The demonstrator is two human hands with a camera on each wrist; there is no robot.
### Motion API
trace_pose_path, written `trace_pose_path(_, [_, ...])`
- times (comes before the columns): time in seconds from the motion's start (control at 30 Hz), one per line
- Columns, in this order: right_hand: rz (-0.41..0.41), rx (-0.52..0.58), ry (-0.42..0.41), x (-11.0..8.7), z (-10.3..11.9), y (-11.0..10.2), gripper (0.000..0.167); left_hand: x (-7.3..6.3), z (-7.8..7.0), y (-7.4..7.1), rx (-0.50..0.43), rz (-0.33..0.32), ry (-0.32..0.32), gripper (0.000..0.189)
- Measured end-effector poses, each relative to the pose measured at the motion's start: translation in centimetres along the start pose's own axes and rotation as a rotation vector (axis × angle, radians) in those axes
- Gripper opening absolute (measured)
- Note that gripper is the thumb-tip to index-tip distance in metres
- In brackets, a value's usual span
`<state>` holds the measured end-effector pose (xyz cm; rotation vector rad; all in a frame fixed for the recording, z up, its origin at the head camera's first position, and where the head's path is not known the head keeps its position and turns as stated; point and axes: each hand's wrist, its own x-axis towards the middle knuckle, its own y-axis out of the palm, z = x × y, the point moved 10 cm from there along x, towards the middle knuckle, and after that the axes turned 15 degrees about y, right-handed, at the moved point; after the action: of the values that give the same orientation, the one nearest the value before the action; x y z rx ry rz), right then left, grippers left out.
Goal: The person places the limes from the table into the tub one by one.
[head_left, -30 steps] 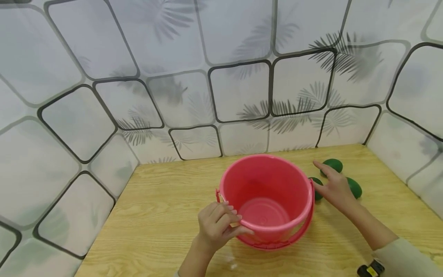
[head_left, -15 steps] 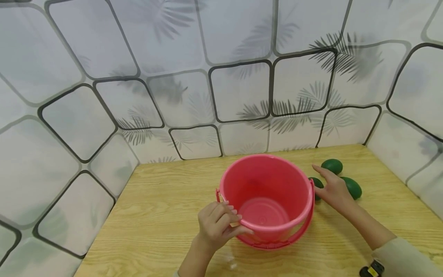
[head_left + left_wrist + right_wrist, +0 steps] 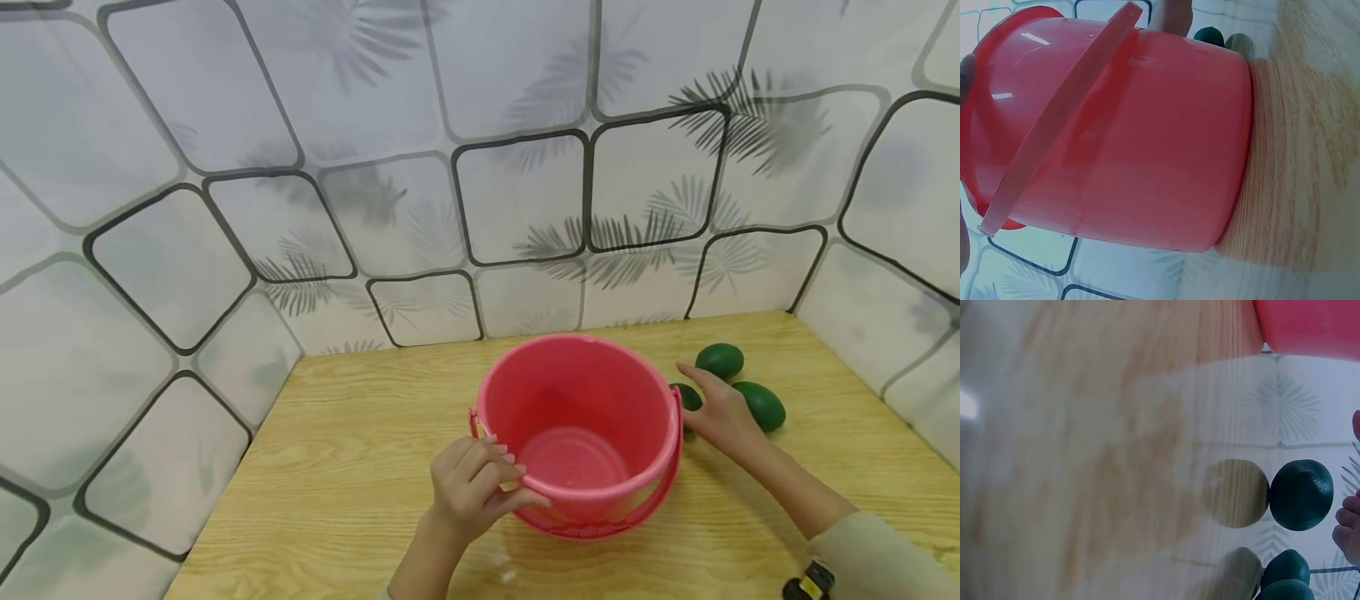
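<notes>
A pink plastic bucket (image 3: pixel 577 383) stands upright on the table, with nothing visible inside. My left hand (image 3: pixel 468 492) grips its near left rim, thumb outside and fingers over the edge. In the left wrist view the bucket's handle (image 3: pixel 1060 119) hangs down across its outer wall. Right of the bucket, my right hand (image 3: pixel 723 417) hovers with thumb and fingers spread around a dark green, egg-shaped object (image 3: pixel 688 396), partly hidden by the bucket and hand. Two similar green objects lie beyond, one at the back (image 3: pixel 720 360) and one to the right (image 3: pixel 763 407).
The wood-grain table (image 3: pixel 360 450) meets a patterned wall covering (image 3: pixel 525 200) at the back and both sides. A small black device with a yellow patch (image 3: pixel 810 582) is by the right sleeve (image 3: pixel 877 554).
My right hand has drawn slightly lower and nearer, showing more of the back and right green objects. The left hand and bucket stay in place.
</notes>
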<state>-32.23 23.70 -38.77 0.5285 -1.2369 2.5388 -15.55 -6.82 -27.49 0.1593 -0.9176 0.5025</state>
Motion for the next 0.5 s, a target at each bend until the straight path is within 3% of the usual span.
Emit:
trace_pose_path(0.23, [0.106,0.000,0.148,0.3,-1.8,1.0,0.056,0.2,-0.1,0.0,0.004,-0.006,0.011,0.046])
trace_pose_path(0.5, [0.267,0.066,0.347,0.1,-4.0,2.3,0.069,-0.2,-0.2,0.0,0.008,0.003,0.021,0.045])
